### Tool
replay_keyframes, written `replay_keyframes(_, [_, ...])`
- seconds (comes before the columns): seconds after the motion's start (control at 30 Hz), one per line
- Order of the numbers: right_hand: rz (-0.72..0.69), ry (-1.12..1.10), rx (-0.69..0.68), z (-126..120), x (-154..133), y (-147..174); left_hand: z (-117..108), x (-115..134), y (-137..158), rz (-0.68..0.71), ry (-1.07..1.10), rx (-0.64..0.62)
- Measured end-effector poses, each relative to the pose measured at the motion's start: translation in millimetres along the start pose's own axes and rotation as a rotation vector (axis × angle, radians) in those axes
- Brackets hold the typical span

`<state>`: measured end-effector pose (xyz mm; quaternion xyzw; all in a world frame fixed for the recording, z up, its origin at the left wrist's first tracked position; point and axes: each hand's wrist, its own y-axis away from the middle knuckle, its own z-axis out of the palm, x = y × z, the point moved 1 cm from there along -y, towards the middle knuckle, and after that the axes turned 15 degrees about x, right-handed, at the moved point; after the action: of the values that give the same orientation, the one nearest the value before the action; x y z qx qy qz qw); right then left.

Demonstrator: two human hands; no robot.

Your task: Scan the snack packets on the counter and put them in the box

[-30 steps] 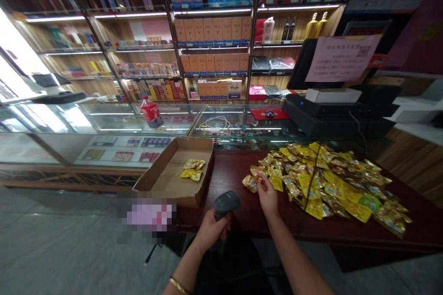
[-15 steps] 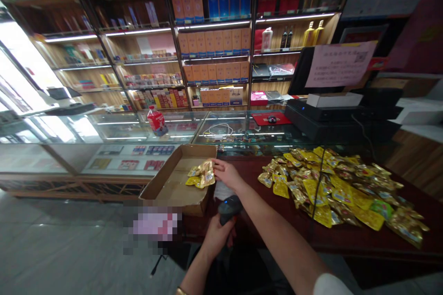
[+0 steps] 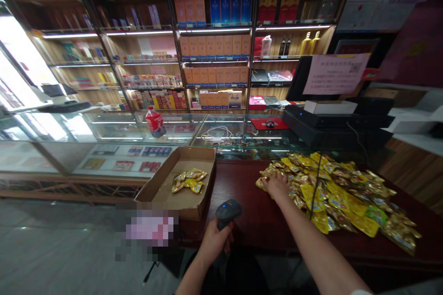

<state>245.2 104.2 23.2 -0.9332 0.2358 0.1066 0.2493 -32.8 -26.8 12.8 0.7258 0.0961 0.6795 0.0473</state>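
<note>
My left hand (image 3: 215, 238) is wrapped round the handle of a dark barcode scanner (image 3: 228, 210), held over the counter's front edge. My right hand (image 3: 278, 186) reaches onto the left side of a heap of shiny gold and yellow foil packets (image 3: 334, 193). Its fingers are apart and rest on the packets there, partly hiding them. A shallow cardboard box (image 3: 202, 207) stands left of the scanner, and a few foil packets (image 3: 188, 180) lie inside it. One green packet (image 3: 375, 215) shows at the heap's right.
The dark red counter (image 3: 238, 179) carries the box and heap. A thin dark cable (image 3: 315, 184) hangs in front of the heap. Behind are a glass showcase (image 3: 114, 136), a red-labelled bottle (image 3: 155, 122), a mouse (image 3: 270, 124) and a monitor with a pink notice (image 3: 334, 73).
My right hand has moved from the box to the heap on the right. The packets it was holding now lie in the box. My left hand still holds the scanner.
</note>
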Motion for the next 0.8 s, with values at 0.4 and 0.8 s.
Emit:
replay_keyframes(0.4, [-0.271, 0.042, -0.016, 0.8, -2.4, 20.5, -0.6, 0.5, 0.6, -0.003, 0.007, 0.003])
replay_keyframes(0.8, [0.151, -0.888, 0.058, 6.5, -11.5, 27.3, -0.5, 0.9, 1.6, 0.002, 0.016, -0.016])
